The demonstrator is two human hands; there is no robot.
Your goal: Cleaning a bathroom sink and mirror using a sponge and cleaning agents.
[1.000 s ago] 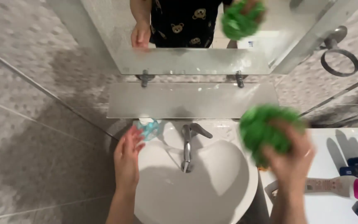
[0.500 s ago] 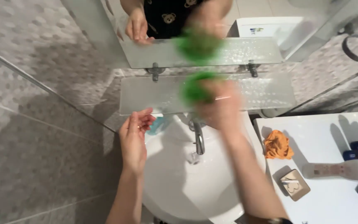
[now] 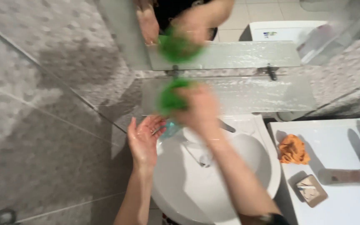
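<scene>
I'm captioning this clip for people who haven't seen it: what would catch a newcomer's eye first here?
The bright green scrubber, gripped by the blurred right hand against the glass shelf under the mirror, stands out first. Next, the left hand is held open, palm up, at the rim of the white sink. An orange cloth lies on the white counter to the right.

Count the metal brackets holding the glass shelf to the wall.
2. One bracket sits at the left, just above the green scrubber in the right hand; the other bracket is toward the right end of the glass shelf. None seem hidden.
</scene>
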